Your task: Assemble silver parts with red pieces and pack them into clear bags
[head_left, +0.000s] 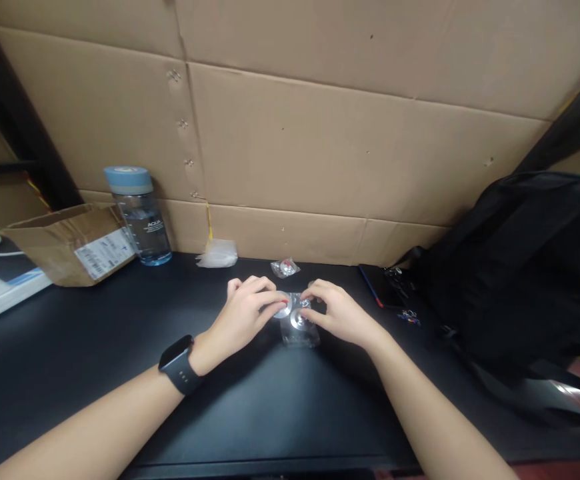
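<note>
My left hand [250,310] pinches a round silver metal disc [282,311] with a red spot at its centre, between thumb and fingers. Close beside it, a second silver disc [297,321] with a raised centre lies at a small clear plastic bag [301,339]; I cannot tell whether it is in the bag or on top. The thumb of my right hand [333,310] reaches this second disc's edge. Its fingers curl together over shiny material at the bag's upper end, and what they grip is too small to make out.
Behind my hands lies another wrapped disc [285,268], with a stack of clear bags [218,254] to its left. A water bottle [145,227], an opened cardboard box [77,243] and a white device [5,293] stand left. On the right are a phone [383,287], keys [409,317] and a black backpack [525,267].
</note>
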A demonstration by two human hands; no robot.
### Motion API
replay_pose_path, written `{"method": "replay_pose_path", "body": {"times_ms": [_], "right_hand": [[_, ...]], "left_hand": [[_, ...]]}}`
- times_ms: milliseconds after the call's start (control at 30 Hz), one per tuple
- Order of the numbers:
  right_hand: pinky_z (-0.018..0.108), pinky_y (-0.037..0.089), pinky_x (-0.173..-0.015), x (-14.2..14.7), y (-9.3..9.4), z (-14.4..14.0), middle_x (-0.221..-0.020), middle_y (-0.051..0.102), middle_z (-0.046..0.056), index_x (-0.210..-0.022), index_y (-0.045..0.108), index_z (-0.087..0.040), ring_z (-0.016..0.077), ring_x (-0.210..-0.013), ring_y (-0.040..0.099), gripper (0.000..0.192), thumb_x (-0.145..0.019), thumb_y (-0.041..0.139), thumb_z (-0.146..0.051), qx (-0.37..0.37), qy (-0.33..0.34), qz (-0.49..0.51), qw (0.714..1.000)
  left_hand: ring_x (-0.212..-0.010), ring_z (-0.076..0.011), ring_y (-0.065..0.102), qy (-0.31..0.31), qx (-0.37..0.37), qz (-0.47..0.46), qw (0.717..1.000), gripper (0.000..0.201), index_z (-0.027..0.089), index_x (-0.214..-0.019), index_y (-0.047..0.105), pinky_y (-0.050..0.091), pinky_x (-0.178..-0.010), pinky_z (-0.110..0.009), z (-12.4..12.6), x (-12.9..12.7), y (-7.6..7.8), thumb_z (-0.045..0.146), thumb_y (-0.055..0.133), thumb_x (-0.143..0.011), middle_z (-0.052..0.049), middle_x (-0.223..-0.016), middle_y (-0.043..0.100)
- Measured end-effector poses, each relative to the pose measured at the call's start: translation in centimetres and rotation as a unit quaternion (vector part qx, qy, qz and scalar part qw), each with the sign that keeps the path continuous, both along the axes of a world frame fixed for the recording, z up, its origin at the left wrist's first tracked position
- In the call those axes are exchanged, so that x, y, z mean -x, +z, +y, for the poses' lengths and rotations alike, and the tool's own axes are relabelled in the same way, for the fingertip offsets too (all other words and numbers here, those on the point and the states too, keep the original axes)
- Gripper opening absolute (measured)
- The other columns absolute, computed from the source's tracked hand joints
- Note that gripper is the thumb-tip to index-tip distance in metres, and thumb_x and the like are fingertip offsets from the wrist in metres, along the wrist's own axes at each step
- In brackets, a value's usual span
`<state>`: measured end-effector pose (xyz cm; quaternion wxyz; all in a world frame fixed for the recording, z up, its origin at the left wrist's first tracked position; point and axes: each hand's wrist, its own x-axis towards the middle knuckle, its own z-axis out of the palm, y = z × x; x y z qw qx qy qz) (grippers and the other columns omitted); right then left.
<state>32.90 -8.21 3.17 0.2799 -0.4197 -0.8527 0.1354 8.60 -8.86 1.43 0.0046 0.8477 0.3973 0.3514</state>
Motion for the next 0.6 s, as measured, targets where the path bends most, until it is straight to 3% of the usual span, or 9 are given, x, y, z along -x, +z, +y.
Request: {"method": "replay_pose_path", "body": {"times_ms": [167,333,467,600], "right_hand": [[0.026,0.042,-0.066,-0.8,-1.8,1.2,-0.082,0.065,0.001,-0.09,0.074,-0.023,0.0154,-0.073,0.058,0.005,-0.086,0.072,-0.026,0.046,0.008,-0.024,0.999],[0.027,0.043,-0.07,0.0,-2.2,1.4,-0.085,0.064,0.002,-0.086,0.069,-0.02,0.0152,-0.076,0.059,0.005,-0.09,0.067,-0.02,0.037,0.011,-0.013,0.999],[0.027,0.047,-0.074,0.7,-1.3,0.9,-0.093,0.064,0.004,-0.091,0.065,-0.019,0.0157,-0.082,0.061,0.01,-0.096,0.059,-0.026,0.057,0.02,0.098,0.993],[0.027,0.051,-0.073,1.5,-1.4,0.6,-0.101,0.063,0.005,-0.096,0.063,-0.019,0.0147,-0.081,0.063,0.017,-0.097,0.059,-0.035,0.109,0.027,0.22,0.969]], "left_hand": [[-0.094,-0.0191,0.063,-0.007,0.028,-0.005,1.0,0.017,0.029,-0.097,0.075,0.026,-0.08,-0.037,0.3,0.1,-0.2,0.037,0.06,-0.098,0.0,-0.097,0.076],[-0.093,-0.0192,0.066,0.018,0.059,-0.024,0.998,0.013,0.028,-0.095,0.072,0.028,-0.084,-0.036,0.5,0.0,-0.2,0.033,0.061,-0.097,0.001,-0.097,0.077],[-0.092,-0.0197,0.069,0.025,0.106,-0.056,0.992,0.012,0.026,-0.096,0.069,0.034,-0.087,-0.036,0.5,-0.1,0.1,0.034,0.061,-0.096,0.001,-0.094,0.077],[-0.084,-0.0189,0.07,-0.007,0.164,-0.113,0.98,0.015,0.024,-0.096,0.068,0.044,-0.085,-0.034,0.3,-0.3,0.2,0.035,0.058,-0.096,0.0,-0.096,0.077]]}}
